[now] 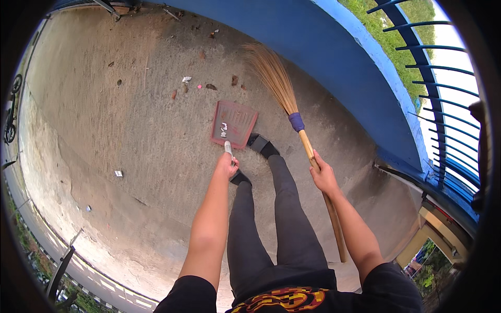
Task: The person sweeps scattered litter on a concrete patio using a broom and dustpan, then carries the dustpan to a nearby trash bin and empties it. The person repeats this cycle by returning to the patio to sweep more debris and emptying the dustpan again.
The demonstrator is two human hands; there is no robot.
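Observation:
My left hand (pixel 227 166) is closed around the pale handle of a red plastic dustpan (pixel 239 117). Scraps of white paper (pixel 223 130) lie in the pan, just ahead of my feet. In my right hand (pixel 325 176) is the wooden stick of a broom (pixel 280 84) with long straw-like bristles and a purple binding. The bristles point up and left, towards the foot of the blue wall. Beyond the pan, dry brown leaves (pixel 211 87), a crumpled white scrap (pixel 186 79) and a small pink piece (pixel 199 87) lie on the concrete floor (pixel 156 129).
A blue wall (pixel 313 51) with blue metal railings (pixel 434 98) runs along the right. White litter (pixel 118 173) and a bluish scrap (pixel 88 208) lie on the left. A road (pixel 98 285) borders the lower left, and a two-wheeled vehicle (pixel 11 113) stands at the far left.

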